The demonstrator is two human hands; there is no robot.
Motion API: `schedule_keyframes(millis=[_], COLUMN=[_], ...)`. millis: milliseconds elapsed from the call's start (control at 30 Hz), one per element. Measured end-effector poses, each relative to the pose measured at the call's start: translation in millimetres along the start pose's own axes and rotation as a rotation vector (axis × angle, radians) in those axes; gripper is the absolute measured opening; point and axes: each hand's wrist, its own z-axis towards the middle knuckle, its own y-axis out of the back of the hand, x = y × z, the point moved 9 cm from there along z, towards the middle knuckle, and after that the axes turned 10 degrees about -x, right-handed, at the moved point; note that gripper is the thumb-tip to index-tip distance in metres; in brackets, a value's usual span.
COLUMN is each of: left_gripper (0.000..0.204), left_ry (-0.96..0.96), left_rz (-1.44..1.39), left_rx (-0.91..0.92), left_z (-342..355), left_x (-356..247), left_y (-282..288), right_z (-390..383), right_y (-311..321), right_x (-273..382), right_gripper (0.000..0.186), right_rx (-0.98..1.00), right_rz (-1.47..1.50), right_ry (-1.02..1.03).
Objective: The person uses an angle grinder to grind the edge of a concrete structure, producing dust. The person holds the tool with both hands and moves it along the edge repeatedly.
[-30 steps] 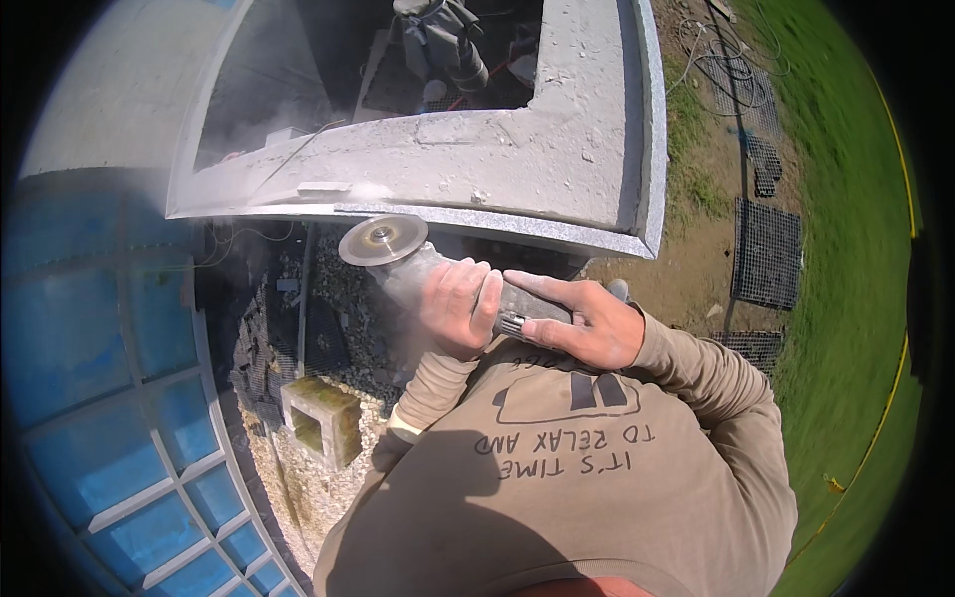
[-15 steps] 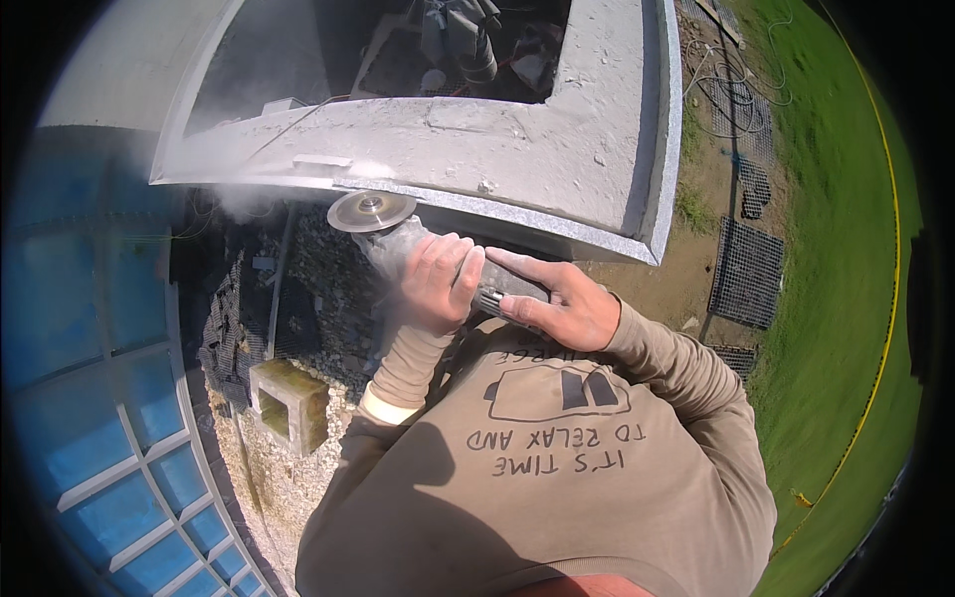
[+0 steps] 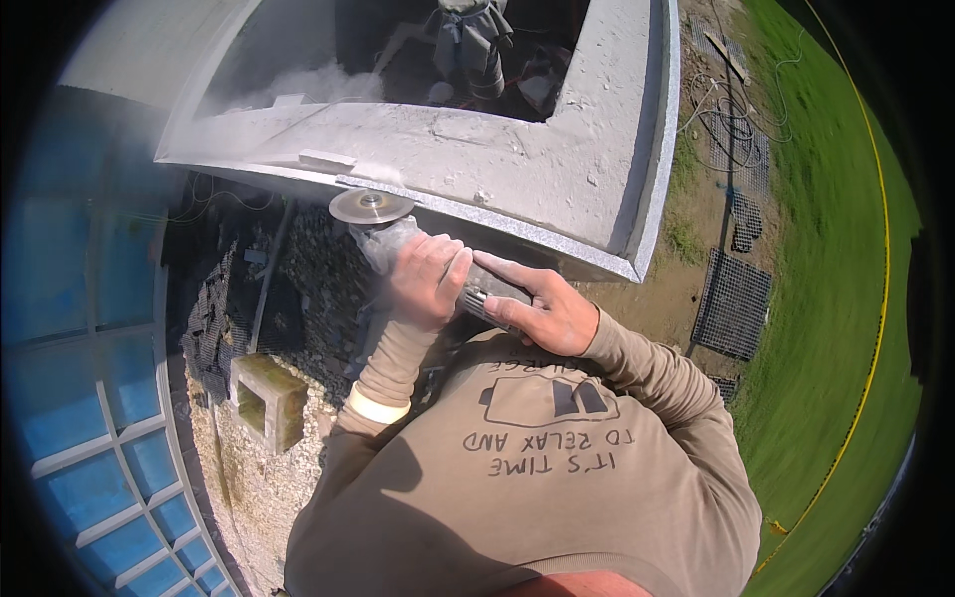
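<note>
Dusty angle grinder with a round cutting disc lies across both my hands. My left hand is closed round its front part, just behind the disc. Farther back, my right hand grips the body, thumb on the near side. The disc is at the front edge of a pale slab frame, beside its speckled edge strip; whether it touches cannot be made out. White dust coats the tool and my fingers.
Beyond the slab's rim is a dark opening with a grey cloth bundle. Dust drifts at the far left. Below left stand a hollow concrete block and blue glazed panels. Black grid mats and a yellow tape lie right.
My hands and the grinder have shifted slightly left in the view, while the disc stays near the same stretch of edge. Dust now billows more thickly over the dark opening.
</note>
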Motion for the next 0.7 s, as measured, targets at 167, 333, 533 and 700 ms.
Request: schedule_keyframes(millis=[167,333,533,700], left_gripper=[0.027,0.026,0.029,0.027], left_ry=[0.005,-0.011,0.009,0.004], left_rz=[0.008,0.019,-0.006,0.017], left_rx=[0.007,0.034,0.019,0.013], left_z=[8,14,15,14], left_x=[-25,-41,-44,-34], left_y=[3,4,4,5], right_z=[-22,-36,-39,-33], right_y=[9,16,18,16], right_x=[4,5,11,4], right_gripper=[0.069,0.07,0.069,0.069], right_rx=[0.009,0.007,-0.001,0.038], right_rz=[-0.024,0.004,-0.005,-0.017], right_ry=[0.017,0.019,0.03,-0.082])
